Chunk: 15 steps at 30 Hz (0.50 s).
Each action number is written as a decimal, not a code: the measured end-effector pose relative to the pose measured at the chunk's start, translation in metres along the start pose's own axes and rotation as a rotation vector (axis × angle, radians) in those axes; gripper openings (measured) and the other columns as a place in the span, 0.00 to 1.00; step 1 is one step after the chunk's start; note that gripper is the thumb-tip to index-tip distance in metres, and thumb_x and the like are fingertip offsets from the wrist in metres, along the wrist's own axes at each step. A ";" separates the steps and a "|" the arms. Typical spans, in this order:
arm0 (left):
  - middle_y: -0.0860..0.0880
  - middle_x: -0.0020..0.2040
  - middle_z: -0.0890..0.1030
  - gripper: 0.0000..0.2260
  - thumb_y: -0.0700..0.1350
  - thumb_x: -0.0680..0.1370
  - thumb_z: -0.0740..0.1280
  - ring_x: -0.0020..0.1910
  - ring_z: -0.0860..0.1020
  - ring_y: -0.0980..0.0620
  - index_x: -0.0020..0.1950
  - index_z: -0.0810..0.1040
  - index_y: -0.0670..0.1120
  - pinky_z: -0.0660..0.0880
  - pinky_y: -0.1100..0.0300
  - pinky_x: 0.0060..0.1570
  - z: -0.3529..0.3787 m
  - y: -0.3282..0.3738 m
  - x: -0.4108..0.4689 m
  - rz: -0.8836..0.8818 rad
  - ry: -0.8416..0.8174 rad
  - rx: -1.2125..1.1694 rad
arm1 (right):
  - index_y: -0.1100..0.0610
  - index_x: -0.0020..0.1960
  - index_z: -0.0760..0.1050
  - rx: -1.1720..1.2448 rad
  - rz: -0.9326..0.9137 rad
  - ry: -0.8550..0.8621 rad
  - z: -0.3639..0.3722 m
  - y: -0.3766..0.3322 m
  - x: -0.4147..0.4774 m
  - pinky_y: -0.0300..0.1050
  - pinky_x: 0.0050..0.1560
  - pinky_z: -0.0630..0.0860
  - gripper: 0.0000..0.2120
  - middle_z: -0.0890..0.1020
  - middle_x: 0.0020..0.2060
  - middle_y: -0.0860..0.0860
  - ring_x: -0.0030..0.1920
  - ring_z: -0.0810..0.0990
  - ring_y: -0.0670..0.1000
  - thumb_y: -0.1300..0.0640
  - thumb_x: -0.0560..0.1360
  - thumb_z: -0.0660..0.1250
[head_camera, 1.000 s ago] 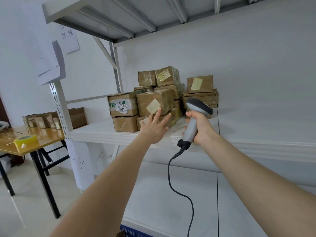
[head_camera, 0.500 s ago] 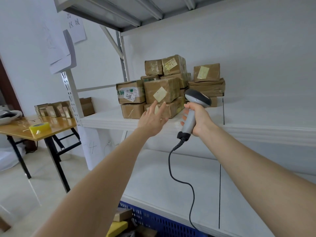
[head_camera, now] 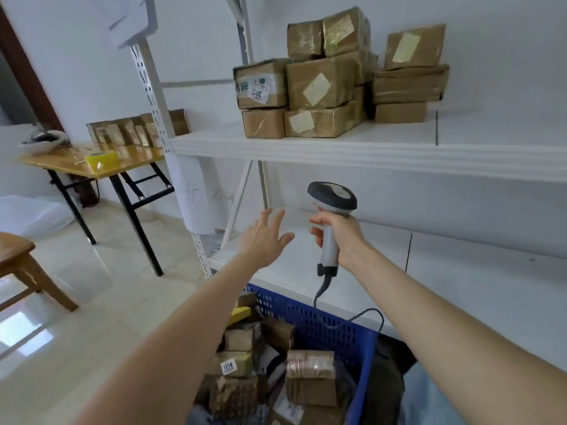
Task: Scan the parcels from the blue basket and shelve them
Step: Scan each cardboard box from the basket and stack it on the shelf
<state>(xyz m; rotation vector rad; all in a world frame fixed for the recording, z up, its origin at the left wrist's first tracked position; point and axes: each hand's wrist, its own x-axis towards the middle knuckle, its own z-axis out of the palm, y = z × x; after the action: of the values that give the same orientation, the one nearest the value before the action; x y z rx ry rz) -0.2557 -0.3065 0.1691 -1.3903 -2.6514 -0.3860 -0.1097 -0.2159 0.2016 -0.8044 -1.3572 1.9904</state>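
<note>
My left hand (head_camera: 264,237) is empty, fingers spread, held out in front of the lower shelf. My right hand (head_camera: 340,234) grips the handle of a grey barcode scanner (head_camera: 333,197), its cable hanging down toward the basket. The blue basket (head_camera: 325,323) stands on the floor below my arms, holding several taped cardboard parcels (head_camera: 310,375), one labelled 1218. A stack of brown parcels (head_camera: 325,84) sits on the white upper shelf (head_camera: 368,148), above both hands.
The white lower shelf (head_camera: 460,277) runs behind my hands. A white perforated shelf post (head_camera: 159,118) stands to the left. Farther left are a wooden table (head_camera: 92,167) with yellow tape and small boxes, and a wooden stool (head_camera: 18,253).
Both hands have dropped from the upper shelf's edge to the level of the lower shelf. The view has tilted down, bringing the basket of parcels into sight.
</note>
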 end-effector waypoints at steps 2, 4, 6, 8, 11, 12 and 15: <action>0.47 0.78 0.50 0.29 0.59 0.81 0.53 0.71 0.64 0.42 0.78 0.50 0.51 0.65 0.46 0.67 0.027 -0.011 -0.013 -0.041 -0.064 -0.021 | 0.57 0.43 0.78 -0.027 0.066 0.009 -0.002 0.030 0.003 0.42 0.38 0.75 0.04 0.83 0.41 0.53 0.40 0.81 0.50 0.64 0.72 0.69; 0.47 0.78 0.50 0.29 0.59 0.81 0.53 0.71 0.65 0.42 0.78 0.50 0.50 0.66 0.45 0.66 0.053 -0.021 -0.026 -0.077 -0.128 -0.030 | 0.57 0.44 0.78 -0.050 0.137 0.017 -0.005 0.061 0.006 0.42 0.37 0.75 0.04 0.83 0.43 0.53 0.40 0.81 0.50 0.65 0.72 0.70; 0.46 0.78 0.50 0.28 0.59 0.81 0.54 0.71 0.64 0.42 0.78 0.50 0.50 0.67 0.45 0.66 0.078 -0.032 -0.037 -0.101 -0.175 -0.047 | 0.57 0.44 0.78 -0.059 0.212 0.028 -0.008 0.091 0.011 0.41 0.36 0.75 0.04 0.83 0.44 0.54 0.41 0.81 0.51 0.65 0.72 0.69; 0.46 0.78 0.50 0.28 0.58 0.81 0.54 0.72 0.64 0.42 0.78 0.51 0.50 0.67 0.44 0.65 0.102 -0.041 -0.046 -0.142 -0.235 -0.083 | 0.58 0.44 0.78 -0.066 0.290 0.047 -0.013 0.118 0.015 0.42 0.34 0.74 0.04 0.82 0.41 0.55 0.39 0.80 0.51 0.65 0.72 0.69; 0.46 0.78 0.51 0.29 0.59 0.81 0.55 0.73 0.63 0.41 0.79 0.51 0.49 0.67 0.46 0.66 0.139 -0.052 -0.058 -0.192 -0.328 -0.117 | 0.60 0.42 0.77 -0.082 0.405 0.084 -0.022 0.158 0.022 0.42 0.35 0.74 0.02 0.81 0.38 0.55 0.34 0.78 0.50 0.65 0.73 0.68; 0.46 0.78 0.51 0.29 0.59 0.81 0.55 0.73 0.63 0.42 0.79 0.51 0.49 0.67 0.46 0.66 0.152 -0.054 -0.061 -0.205 -0.353 -0.130 | 0.61 0.41 0.77 -0.091 0.444 0.094 -0.027 0.170 0.025 0.42 0.35 0.74 0.03 0.81 0.38 0.55 0.34 0.78 0.50 0.65 0.73 0.68; 0.45 0.78 0.52 0.28 0.59 0.81 0.54 0.72 0.64 0.42 0.78 0.52 0.49 0.67 0.46 0.66 0.192 -0.055 -0.072 -0.247 -0.456 -0.160 | 0.62 0.43 0.77 -0.133 0.544 0.130 -0.042 0.205 0.033 0.42 0.34 0.74 0.03 0.80 0.38 0.55 0.34 0.77 0.50 0.64 0.75 0.67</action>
<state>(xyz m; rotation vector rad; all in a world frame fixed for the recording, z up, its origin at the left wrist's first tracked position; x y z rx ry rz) -0.2577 -0.3394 -0.0403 -1.3258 -3.2472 -0.3458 -0.1263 -0.2285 -0.0089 -1.4654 -1.2981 2.2052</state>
